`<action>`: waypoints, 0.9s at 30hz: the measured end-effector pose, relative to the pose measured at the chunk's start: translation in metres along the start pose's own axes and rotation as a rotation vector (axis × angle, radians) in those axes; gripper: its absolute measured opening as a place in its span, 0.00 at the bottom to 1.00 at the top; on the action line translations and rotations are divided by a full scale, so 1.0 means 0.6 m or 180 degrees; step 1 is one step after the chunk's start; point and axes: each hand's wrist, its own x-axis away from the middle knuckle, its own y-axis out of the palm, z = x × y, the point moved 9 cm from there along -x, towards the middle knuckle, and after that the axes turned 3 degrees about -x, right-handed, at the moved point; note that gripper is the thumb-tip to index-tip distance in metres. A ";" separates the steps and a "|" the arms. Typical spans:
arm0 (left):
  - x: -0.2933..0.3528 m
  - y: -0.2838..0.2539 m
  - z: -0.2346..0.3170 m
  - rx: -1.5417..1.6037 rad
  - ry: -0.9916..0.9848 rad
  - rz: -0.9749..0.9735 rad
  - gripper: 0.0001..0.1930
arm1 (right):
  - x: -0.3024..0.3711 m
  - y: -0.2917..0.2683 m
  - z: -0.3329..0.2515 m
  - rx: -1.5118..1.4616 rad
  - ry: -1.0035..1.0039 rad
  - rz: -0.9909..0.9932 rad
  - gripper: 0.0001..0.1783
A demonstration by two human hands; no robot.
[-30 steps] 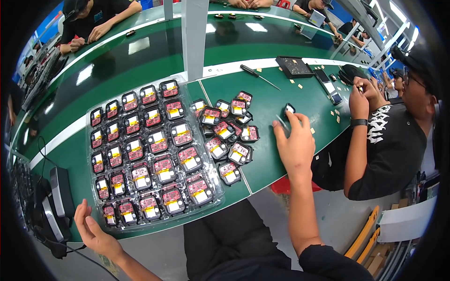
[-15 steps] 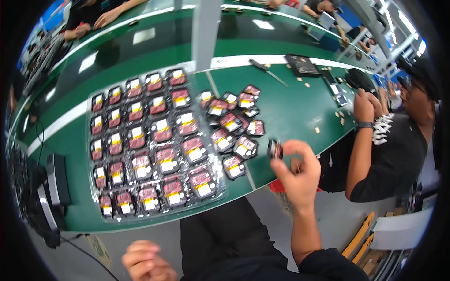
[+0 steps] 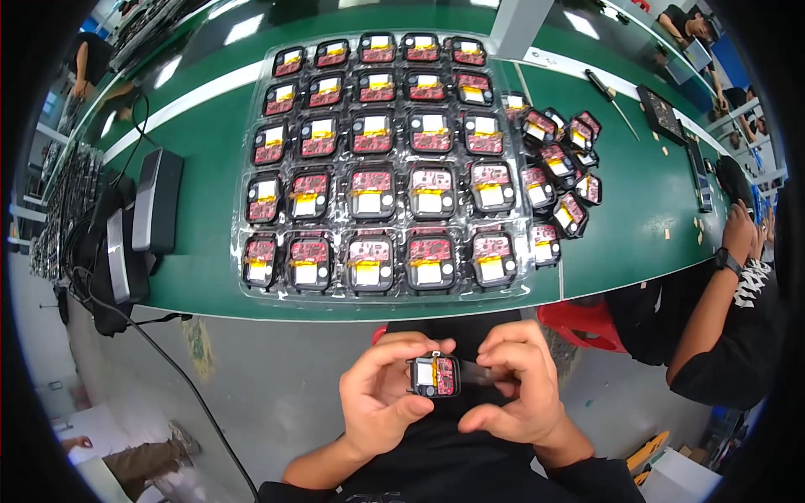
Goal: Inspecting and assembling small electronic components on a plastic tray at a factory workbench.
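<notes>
Close to my body, my left hand holds a small square watch-like case between thumb and fingers. Its open side shows a red circuit board, a white block and yellow tape. My right hand hovers just right of it, fingers curled and thumb apart. A grey smear between the case and the right fingertips is too blurred to name. Beyond the hands, a clear plastic tray bears rows of similar cases. More such cases lie in a loose heap right of the tray.
The green table also carries a screwdriver, a black box and dark speaker-like units with cables at the left. A grey post rises behind. A co-worker's arm is at right, near a red stool.
My right hand has come from beside the heap to my lap, and the case is now in my left hand. The left hand has moved up and right. The view has shifted leftward.
</notes>
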 end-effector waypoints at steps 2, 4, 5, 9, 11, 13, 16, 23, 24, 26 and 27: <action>-0.001 -0.007 0.000 0.0138 0.0037 0.0077 0.30 | -0.001 -0.005 -0.009 0.0585 -0.0297 0.0192 0.26; 0.000 -0.008 -0.002 0.0025 -0.0123 0.0296 0.31 | -0.004 -0.005 -0.009 0.0944 -0.0463 0.0282 0.22; 0.002 -0.014 -0.008 -0.0073 -0.0273 0.0496 0.33 | -0.006 -0.005 -0.019 0.1237 -0.0715 0.0347 0.19; 0.000 -0.011 -0.012 -0.0068 -0.0265 0.0406 0.32 | -0.004 0.003 -0.035 0.1787 -0.1124 0.0408 0.14; 0.000 -0.011 -0.016 -0.0065 -0.0270 0.0394 0.32 | -0.004 0.005 -0.035 0.1812 -0.1130 0.0402 0.14; 0.002 -0.013 -0.016 -0.0066 -0.0276 0.0396 0.33 | -0.005 0.008 -0.033 0.1826 -0.1135 0.0385 0.14; 0.003 -0.017 -0.016 -0.0020 -0.0331 0.0417 0.32 | -0.007 0.001 -0.029 0.1447 -0.1087 0.0490 0.12; 0.006 -0.016 -0.016 -0.0102 -0.0338 0.0379 0.33 | -0.011 0.003 -0.007 0.1136 -0.0703 0.0354 0.09; 0.007 -0.017 -0.017 -0.0151 -0.0347 0.0416 0.33 | -0.011 0.005 -0.009 0.1233 -0.0749 0.0378 0.09; 0.007 -0.017 -0.018 -0.0136 -0.0364 0.0451 0.33 | -0.009 0.006 -0.006 0.1253 -0.0755 0.0410 0.09; 0.007 -0.018 -0.021 -0.0116 -0.0385 0.0487 0.33 | -0.008 0.006 -0.004 0.1277 -0.0756 0.0440 0.09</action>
